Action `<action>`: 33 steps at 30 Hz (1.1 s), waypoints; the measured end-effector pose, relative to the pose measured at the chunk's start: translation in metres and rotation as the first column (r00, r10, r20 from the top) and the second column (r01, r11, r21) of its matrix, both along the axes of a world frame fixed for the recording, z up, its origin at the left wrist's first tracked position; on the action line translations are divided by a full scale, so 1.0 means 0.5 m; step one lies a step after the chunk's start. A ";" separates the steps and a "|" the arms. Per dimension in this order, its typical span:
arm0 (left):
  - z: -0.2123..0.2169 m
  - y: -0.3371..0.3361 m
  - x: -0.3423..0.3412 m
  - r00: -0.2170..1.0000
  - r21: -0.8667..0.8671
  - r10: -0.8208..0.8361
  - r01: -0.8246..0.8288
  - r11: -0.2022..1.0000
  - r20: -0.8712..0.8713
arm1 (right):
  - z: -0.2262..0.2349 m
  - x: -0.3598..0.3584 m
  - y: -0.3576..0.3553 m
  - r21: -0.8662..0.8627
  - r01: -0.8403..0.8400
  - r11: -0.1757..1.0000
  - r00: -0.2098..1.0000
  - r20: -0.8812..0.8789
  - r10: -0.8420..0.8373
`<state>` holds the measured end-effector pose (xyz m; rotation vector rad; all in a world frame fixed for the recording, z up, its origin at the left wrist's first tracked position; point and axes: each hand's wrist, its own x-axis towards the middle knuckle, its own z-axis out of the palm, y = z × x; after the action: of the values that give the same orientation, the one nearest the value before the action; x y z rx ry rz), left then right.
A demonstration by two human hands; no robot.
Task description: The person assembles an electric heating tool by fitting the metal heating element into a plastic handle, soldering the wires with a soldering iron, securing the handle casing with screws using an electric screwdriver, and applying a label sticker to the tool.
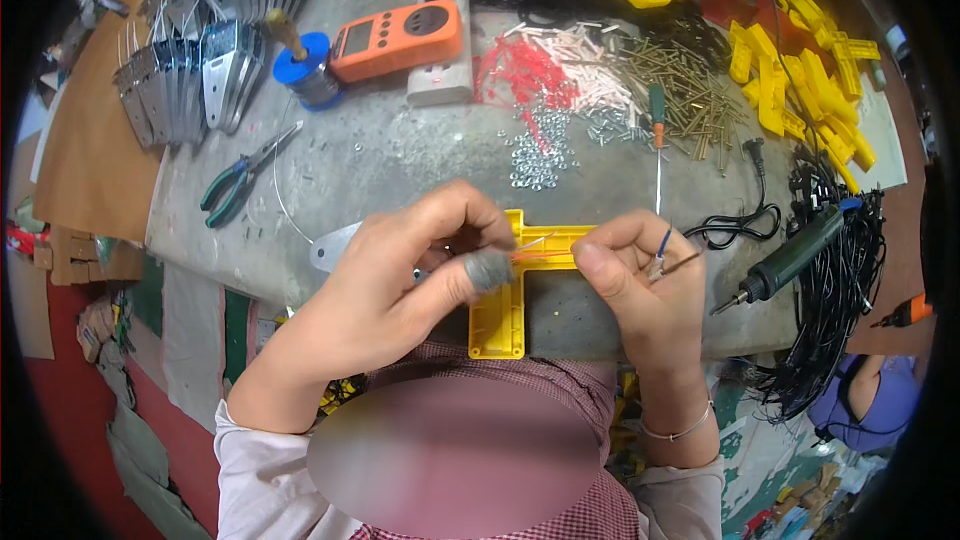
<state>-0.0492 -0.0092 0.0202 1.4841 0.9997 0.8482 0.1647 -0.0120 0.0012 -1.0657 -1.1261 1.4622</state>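
The left hand [400, 285], its thumb capped with a grey finger cot, was curled closed over the yellow T-shaped plastic part [500, 315] that lay on the near edge of the grey workbench [400, 155], pinching thin red and orange wires [545, 253] against it. The right hand [630, 275] was pinched closed on the other end of those wires, with a blue-sleeved lead [663, 243] protruding above its fingers. A dark green soldering iron [795, 258] lay just to the right, and green-handled pliers [240, 180] lay well to the left.
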 end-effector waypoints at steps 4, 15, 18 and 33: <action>-0.001 0.001 0.007 0.985 0.339 0.025 0.035 0.940 -0.173 | 0.020 -0.019 -0.005 0.150 -0.167 0.974 0.878 0.472 0.078; -0.028 -0.008 -0.017 0.919 0.514 0.223 -0.027 0.857 -0.324 | 0.019 -0.018 0.011 0.372 -0.488 0.790 0.409 0.896 -0.170; -0.018 -0.007 -0.002 0.892 0.491 0.214 0.010 0.871 -0.399 | 0.037 -0.007 -0.021 0.277 -0.537 0.797 0.475 0.880 0.015; -0.019 0.000 0.005 0.943 0.348 0.053 0.068 0.935 -0.328 | 0.010 -0.021 -0.016 0.553 -0.353 0.755 0.631 0.736 -0.245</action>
<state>-0.0466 -0.0091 0.0108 1.9902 1.1261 0.8179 0.1540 -0.0199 0.0060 -1.1410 -2.1257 0.4350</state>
